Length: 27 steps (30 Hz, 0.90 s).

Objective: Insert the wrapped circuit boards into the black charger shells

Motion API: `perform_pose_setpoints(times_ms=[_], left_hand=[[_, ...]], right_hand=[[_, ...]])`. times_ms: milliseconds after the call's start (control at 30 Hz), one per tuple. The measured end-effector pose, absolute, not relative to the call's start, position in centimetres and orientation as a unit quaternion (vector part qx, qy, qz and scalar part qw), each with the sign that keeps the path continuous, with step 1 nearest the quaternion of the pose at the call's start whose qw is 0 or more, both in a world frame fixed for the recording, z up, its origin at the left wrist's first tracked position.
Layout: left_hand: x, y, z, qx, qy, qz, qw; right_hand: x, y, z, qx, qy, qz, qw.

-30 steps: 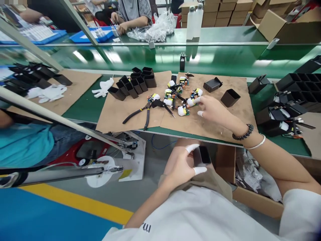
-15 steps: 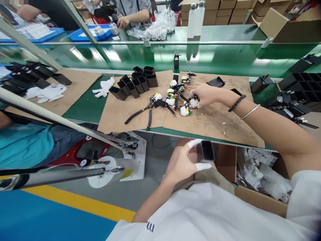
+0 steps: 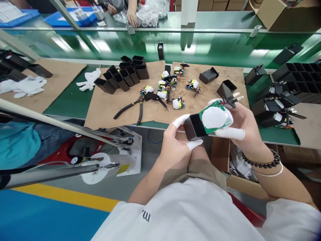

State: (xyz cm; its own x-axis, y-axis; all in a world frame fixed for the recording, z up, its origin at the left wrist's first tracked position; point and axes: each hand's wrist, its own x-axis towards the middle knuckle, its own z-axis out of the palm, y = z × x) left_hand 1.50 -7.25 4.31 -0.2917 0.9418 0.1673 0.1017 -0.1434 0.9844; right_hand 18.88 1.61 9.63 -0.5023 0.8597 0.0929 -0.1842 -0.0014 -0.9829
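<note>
The left hand (image 3: 173, 147) pinches a black charger housing (image 3: 193, 127) between thumb and forefinger, both in white finger cots. The housing's open mouth faces right, and it hangs in the air just off the near edge of the bench (image 3: 276, 135), over the lap. The right hand (image 3: 244, 125) is closed on a green PCB (image 3: 215, 117) w/ a white cap on its face and metal prongs (image 3: 235, 98) sticking out the far end. A cotted forefinger runs under the board; the thumb is hidden behind it. The board's leading edge is at the housing mouth, touching or just inside, can't tell which. The step in hand looks like mating PCB to housing. Doing it well prob. means keeping the board square to the mouth, not tilted as it seems now. Pressure should go on the board edges or prong end, not on the components. The left grip should stay on the side walls so the mouth isn't squeezed narrow. On the cardboard sheet (image 3: 117, 115) lie more loose boards (image 3: 170, 87) near the middle and black pliers (image 3: 130, 107) toward its near edge. A cluster of empty housings (image 3: 122, 75) sits at its far-left corner, w/ two single housings (image 3: 208, 75) far right. White gloves (image 3: 87, 80) lie on the bench left of the sheet. A co-worker's hand (image 3: 131, 18) rests at the far side, well apart.
</note>
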Motion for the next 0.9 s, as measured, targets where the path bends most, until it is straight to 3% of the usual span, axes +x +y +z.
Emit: perform_pose_setpoints(times_ms=[100,267,900], left_hand=[[1.7,-7.4,4.7,0.523,0.528,0.592,0.311],[1.6,-7.8,5.3,0.583,0.477,0.604,0.262],[2.0,-7.9,6.2,0.64,0.434,0.596,0.213]], right_hand=[[19.4,0.5,9.8,-0.219,-0.65,0.569,0.455],[20.4,0.1,9.6,-0.175,-0.722,0.48,0.466],[21.7,-1.3,10.4,-0.207,-0.771,0.421,0.431]])
